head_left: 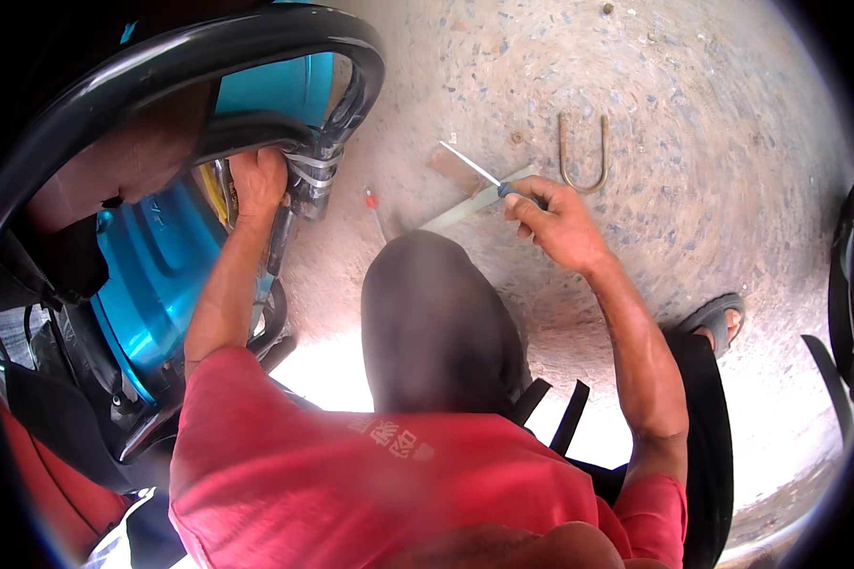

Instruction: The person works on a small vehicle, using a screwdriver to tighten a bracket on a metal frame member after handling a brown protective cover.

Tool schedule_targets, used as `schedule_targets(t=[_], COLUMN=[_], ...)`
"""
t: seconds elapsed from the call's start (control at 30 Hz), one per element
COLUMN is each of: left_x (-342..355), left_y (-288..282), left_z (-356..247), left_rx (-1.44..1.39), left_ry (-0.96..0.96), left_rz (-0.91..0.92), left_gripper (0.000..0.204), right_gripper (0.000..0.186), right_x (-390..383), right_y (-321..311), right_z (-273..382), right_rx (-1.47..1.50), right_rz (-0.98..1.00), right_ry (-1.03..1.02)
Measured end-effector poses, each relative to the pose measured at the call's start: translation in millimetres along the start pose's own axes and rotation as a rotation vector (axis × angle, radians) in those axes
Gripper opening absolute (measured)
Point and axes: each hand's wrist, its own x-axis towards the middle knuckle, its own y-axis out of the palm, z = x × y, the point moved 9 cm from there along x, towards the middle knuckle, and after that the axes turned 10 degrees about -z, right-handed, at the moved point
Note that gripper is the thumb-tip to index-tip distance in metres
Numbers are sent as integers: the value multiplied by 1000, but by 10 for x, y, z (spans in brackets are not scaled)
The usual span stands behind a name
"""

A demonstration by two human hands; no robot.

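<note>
My right hand (562, 226) is closed around the dark handle of a screwdriver (474, 165), its thin bright shaft pointing up and left over the ground. On the left, my left hand (259, 182) reaches in among the black tubes of a vehicle with blue panels (161, 275). Its fingers go out of sight behind a black bar (256, 129), so what they touch is hidden. Just right of that hand, silvery bands (313, 169) wrap a tube joint. Yellow and dark cables (216, 194) run beside the wrist.
A thick curved black tube (161, 55) arches over the upper left. On the rough ground lie a U-shaped metal rod (584, 180), a pale flat strip (465, 208) and a small red-ended tool (372, 200). My bent knee (436, 313) fills the middle; a sandalled foot (717, 321) is at right.
</note>
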Motion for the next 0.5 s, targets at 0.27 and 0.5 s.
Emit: schedule_targets(t=[0.27, 0.5], left_x=[-125, 48], left_y=[-123, -93], left_z=[4, -100], left_rx=[-20, -77], left_ry=[-157, -147], left_rz=[-80, -118], left_gripper=[23, 31], right_gripper=[31, 31], right_x=[-306, -13], right_y=[282, 894], right_z=[32, -38], right_rx=[61, 361], right_rz=[92, 394], right_ry=[189, 156])
